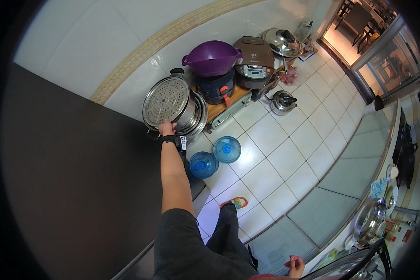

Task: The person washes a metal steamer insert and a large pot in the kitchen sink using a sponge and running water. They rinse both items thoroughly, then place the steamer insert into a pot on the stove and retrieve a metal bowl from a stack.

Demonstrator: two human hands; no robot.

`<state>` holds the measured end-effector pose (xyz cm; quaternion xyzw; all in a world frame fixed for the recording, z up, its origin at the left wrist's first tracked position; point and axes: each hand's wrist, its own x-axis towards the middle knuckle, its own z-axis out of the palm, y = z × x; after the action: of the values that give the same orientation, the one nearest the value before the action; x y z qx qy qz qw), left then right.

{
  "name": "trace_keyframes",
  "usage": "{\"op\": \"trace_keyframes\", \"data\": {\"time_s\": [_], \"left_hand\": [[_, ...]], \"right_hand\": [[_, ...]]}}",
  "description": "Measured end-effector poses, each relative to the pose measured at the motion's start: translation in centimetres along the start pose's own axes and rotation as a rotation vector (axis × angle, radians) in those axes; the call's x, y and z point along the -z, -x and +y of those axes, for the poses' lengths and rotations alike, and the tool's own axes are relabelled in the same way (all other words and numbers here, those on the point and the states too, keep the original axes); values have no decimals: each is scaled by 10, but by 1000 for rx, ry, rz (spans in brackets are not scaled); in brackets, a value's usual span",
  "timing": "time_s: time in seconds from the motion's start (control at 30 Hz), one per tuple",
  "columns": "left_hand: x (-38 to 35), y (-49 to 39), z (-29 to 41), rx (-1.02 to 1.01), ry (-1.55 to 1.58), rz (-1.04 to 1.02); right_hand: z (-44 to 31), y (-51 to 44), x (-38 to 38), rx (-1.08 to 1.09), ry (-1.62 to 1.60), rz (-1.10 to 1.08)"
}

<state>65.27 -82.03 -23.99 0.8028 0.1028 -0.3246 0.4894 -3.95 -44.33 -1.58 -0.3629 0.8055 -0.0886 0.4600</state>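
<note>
My left hand (pixel 167 128), with a black band at the wrist, is closed at the near rim of a stainless-steel steamer pot (pixel 188 118). A perforated steamer plate (pixel 166 99) lies across the top of that pot. Whether my fingers hold the plate or the pot's own rim is hard to tell. Wider metal rims show beneath the pot, which sits at the end of a low wooden shelf (pixel 215 106). Low in the view, my right hand (pixel 295 267) hangs near the counter, fingers loosely bent and nothing visible in them.
Beside the steamer stand a dark blue pot (pixel 213 87) under a purple basin (pixel 212 59), a rice cooker (pixel 254 59) and a lidded pan (pixel 283 42). Blue water jugs (pixel 227 149) and a kettle (pixel 282 102) occupy the floor. A metal basin (pixel 367 220) rests on the right-hand counter.
</note>
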Motion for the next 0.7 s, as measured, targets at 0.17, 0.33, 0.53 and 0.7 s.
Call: {"op": "trace_keyframes", "data": {"time_s": [0.17,0.33,0.53,0.7], "left_hand": [[2,-9,9,74,-146,33],[6,0,15,-18,-314,46],[7,18,18,-129,-464,127],[6,33,10,-424,-421,239]], "right_hand": [[-18,-4,-3,41,11,-11],[-27,-5,-9,84,-10,-29],[-21,-8,-15,67,-73,-37],[-28,9,-26,67,-252,51]]}}
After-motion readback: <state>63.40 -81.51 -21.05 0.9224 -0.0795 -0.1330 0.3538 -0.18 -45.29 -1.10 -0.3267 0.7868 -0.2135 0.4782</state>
